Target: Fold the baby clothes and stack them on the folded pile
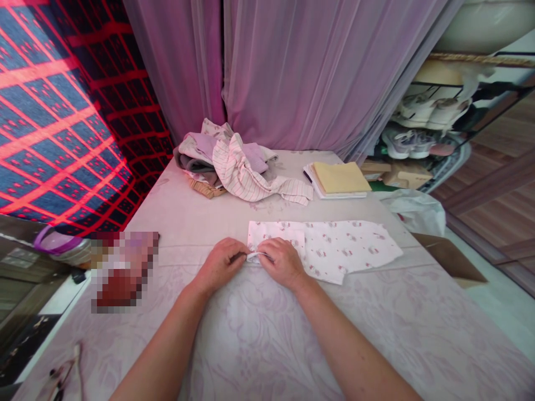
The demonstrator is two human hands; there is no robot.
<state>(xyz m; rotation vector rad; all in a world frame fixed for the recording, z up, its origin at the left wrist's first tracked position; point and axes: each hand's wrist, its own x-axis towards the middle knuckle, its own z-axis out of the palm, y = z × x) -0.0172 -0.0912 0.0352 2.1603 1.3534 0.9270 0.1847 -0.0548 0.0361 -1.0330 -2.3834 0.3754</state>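
The thin white cord (258,256) is pinched by the left hand (219,266) and the right hand (282,262) at the folded edge of the printed white garment (346,250) on the pale floral bedcover (418,334), and could slip free if either grip is loosened or the cloth is dragged.

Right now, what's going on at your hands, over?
Left hand and right hand pinching the near edge of the white printed garment. Garment flat on the patterned bedspread. Crumpled striped cloth farther off, not touching.
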